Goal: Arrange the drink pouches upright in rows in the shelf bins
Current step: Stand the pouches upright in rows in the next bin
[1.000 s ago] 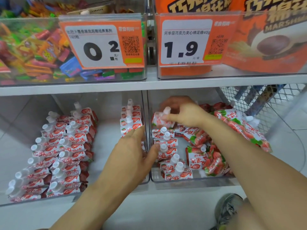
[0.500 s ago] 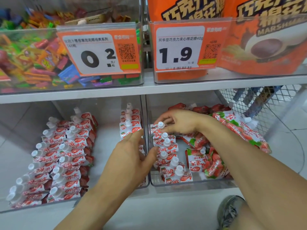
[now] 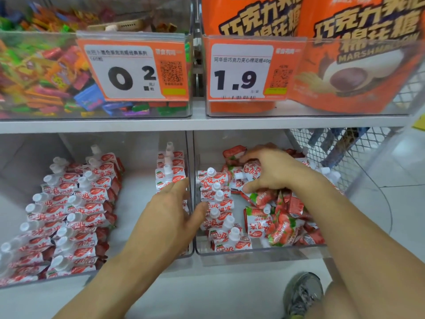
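— Movement since half a second ago?

— Right hand point(image 3: 273, 171) has left the standing row at the left wall of the right bin point(image 3: 259, 250) and shifted rightward onto the loose pile point(image 3: 285, 217). Left hand point(image 3: 170, 217) is unchanged, straddling the divider between the two bins.

— State of the hands?

— Right: fingers curled over a loose pouch point(image 3: 249, 173) at the back of the pile, thumb beneath it; the pouch lies tilted, cap pointing left. Left: fingers extended and relaxed, thumb against the standing row in the right bin, fingers over the short row at the right wall of the left bin point(image 3: 96, 273). It grips nothing.

— Location of the drink pouches?

— Left bin: two upright rows point(image 3: 69, 215) toward its left side, plus the short row point(image 3: 170, 173) along its right wall. Right bin: one upright row point(image 3: 218, 203) along its left wall; the remainder lie jumbled toward its right side.

— Anything else?

— Two price tags point(image 3: 133, 67) hang on the upper shelf bins, and a grey shoe point(image 3: 303, 293) is on the floor.
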Demonstrator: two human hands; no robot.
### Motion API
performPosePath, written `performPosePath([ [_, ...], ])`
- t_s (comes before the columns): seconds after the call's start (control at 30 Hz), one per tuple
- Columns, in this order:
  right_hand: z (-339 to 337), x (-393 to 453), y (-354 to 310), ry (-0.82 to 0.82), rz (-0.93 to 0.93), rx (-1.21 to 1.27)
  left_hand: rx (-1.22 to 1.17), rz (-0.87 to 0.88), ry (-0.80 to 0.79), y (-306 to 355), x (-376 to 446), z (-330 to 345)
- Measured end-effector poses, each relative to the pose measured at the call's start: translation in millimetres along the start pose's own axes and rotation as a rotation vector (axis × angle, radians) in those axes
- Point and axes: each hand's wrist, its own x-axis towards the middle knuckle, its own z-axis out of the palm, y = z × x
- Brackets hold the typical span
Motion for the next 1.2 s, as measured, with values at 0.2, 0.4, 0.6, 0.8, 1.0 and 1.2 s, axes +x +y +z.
performPosePath([
  [0.2, -15, -10, 3, -0.04, 0.047, -0.01, -0.032, 0.007, -0.004, 1, 1, -2],
  [0.4, -42, -47, 24, 0.412, 0.059, -0.035, -0.01, 0.014, -0.004, -2, 2, -1],
  [0.6, -30, -47, 25, 0.039, 0.144, -0.194, 0.005, 0.008, 0.001, 1, 2, -1],
  [0.8, -20, -29, 7, 0.176, 0.096, -0.259, 0.031, -0.01, 0.013, 4, 4, 1],
  [1.0, -2, 20, -13, -0.112, -0.009, 0.058, 0.014, -0.01, 0.025, 5, 4, 0],
  [1.2, 21, 51, -23, -0.274, 0.072, -0.171, -0.034, 0.001, 0.024, 2, 2, -1],
])
